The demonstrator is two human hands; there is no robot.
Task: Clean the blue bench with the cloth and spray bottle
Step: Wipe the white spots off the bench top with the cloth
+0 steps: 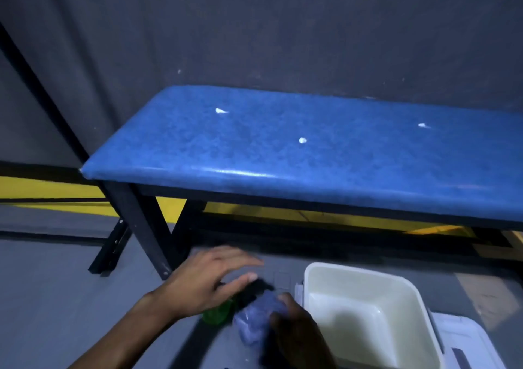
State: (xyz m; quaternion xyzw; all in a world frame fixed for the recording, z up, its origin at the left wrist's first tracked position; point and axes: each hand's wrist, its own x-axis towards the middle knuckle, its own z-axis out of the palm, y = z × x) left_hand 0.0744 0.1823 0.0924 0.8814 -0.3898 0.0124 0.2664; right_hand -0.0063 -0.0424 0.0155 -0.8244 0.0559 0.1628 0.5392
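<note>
Head view: your left hand (pixel 209 281), fingers spread, hovers over the green spray bottle (pixel 218 312) on the floor; your right hand (pixel 297 332) pinches the blue cloth (pixel 254 320) beside a white bin (pixel 365 312), below the blue bench (pixel 311 153).

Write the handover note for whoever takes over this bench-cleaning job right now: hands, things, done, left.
Left hand: open, fingers spread, above the green spray bottle on the floor; no grip on it yet.
Right hand: closed on the bluish cloth, low beside the bottle.
Blue bench: straight ahead, top bare except three white bits on the seat.
Cream tub: on the floor to the right of the hands, looks empty.
Done: cloth in hand, nothing else visible.
Left: take the bottle, spray the seat, wipe it, clear the white bits.
</note>
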